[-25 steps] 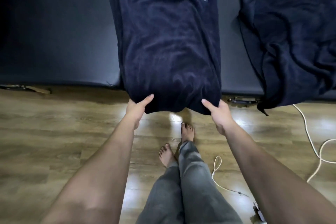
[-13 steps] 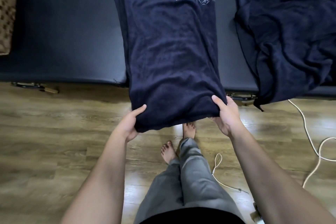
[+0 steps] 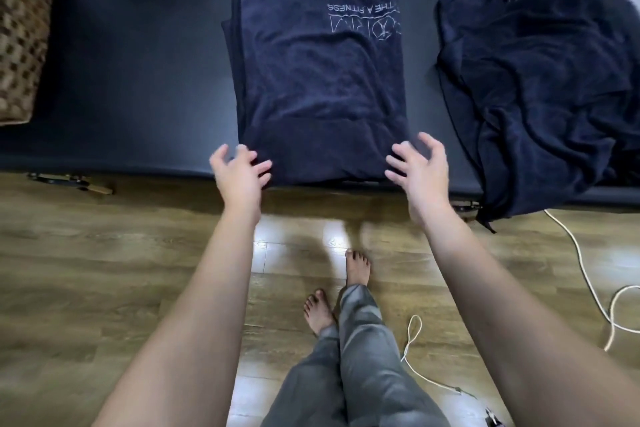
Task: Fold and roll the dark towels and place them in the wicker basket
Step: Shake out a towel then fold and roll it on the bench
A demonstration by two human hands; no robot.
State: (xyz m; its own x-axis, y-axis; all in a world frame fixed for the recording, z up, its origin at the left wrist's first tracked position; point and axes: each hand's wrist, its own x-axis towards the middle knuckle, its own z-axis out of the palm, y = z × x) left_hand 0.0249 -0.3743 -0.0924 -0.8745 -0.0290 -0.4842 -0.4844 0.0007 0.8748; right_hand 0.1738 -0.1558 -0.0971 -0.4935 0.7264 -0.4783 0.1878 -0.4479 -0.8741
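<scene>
Now that the towel (image 3: 322, 80) is lying folded on the table (image 3: 138, 80), we are spreading both grips, left hand (image 3: 239, 172) and right hand (image 3: 420, 170), wide, holding nothing.

Both bare forearms are stretched forward from the lower corners of the view, roughly parallel and a little apart. The left hand (image 3: 239, 172) is held with the palm turned down and inward, its fingers (image 3: 258, 168) spread and loosely bent, and nothing is gripped. The right hand (image 3: 420, 170) is mirrored opposite, the thumb raised and the fingers (image 3: 398, 165) splayed and slightly curved, with nothing held. Both hands are slightly blurred. Below, two legs in grey trousers are seen, with both feet bare, one foot set ahead of the other.
</scene>
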